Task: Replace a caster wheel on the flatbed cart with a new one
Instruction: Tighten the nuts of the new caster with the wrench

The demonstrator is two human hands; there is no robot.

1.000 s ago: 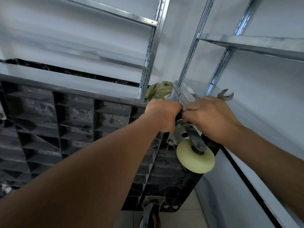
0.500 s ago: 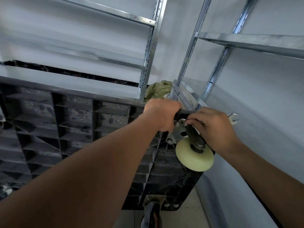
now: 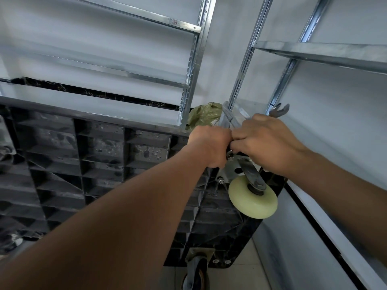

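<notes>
The flatbed cart [image 3: 100, 164] stands tipped on its side, its black ribbed underside facing me. A cream caster wheel [image 3: 252, 198] in a metal bracket sits at the cart's upper right corner. My left hand [image 3: 209, 146] is curled at the cart's top edge beside the bracket; what it holds is hidden. My right hand [image 3: 266, 143] grips a metal wrench [image 3: 280, 109], whose open jaw sticks out above the knuckles, over the bracket's top bolts. A worn dark caster [image 3: 198, 271] is fixed at the cart's lower corner.
Metal shelving [image 3: 194, 65] with white boards stands behind the cart and another rack [image 3: 326, 53] on the right. A crumpled green bag [image 3: 206, 115] lies behind the cart's corner. Tiled floor [image 3: 240, 279] shows at the bottom.
My right hand has swung the wrench back up, its jaw rising from beside the wheel to above my knuckles. My left hand stays at the bracket.
</notes>
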